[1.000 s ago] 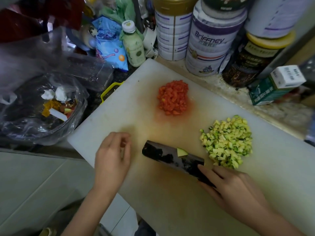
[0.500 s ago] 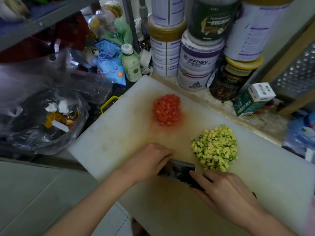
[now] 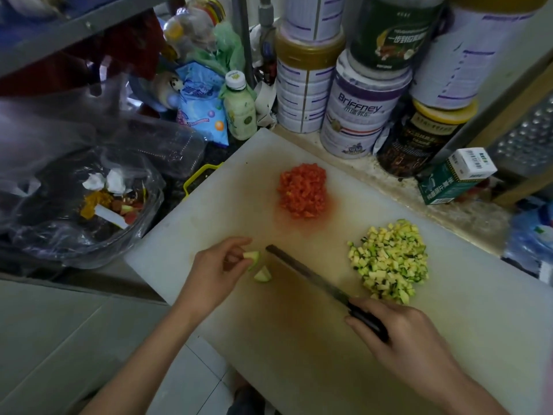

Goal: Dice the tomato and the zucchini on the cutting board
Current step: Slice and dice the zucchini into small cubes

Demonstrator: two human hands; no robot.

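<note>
**Pinching a zucchini chunk near the board's left edge**

Left hand [image 3: 215,271] pinches a zucchini chunk [image 3: 253,256], and a second chunk [image 3: 262,275] lies just beside it on the cutting board [image 3: 209,211]. Right hand [image 3: 404,333] grips the knife [image 3: 308,274] by the handle, tip close to the chunks. Diced zucchini [image 3: 389,262] sits right of the blade, diced tomato [image 3: 302,191] farther back. Stained board stretches between the hands. Tins [image 3: 359,115] crowd the counter [image 3: 434,202] behind, and a scrap bag [image 3: 74,205] sits off the left edge.

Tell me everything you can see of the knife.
The knife shows edge-on as a long, thin dark spine, metal by its look, with a black handle gripped by the right hand. It runs diagonally over the cutting board, tip toward the zucchini chunks by the left hand, diced zucchini pile on its far side. Whether its edge touches the board cannot be told.
</note>
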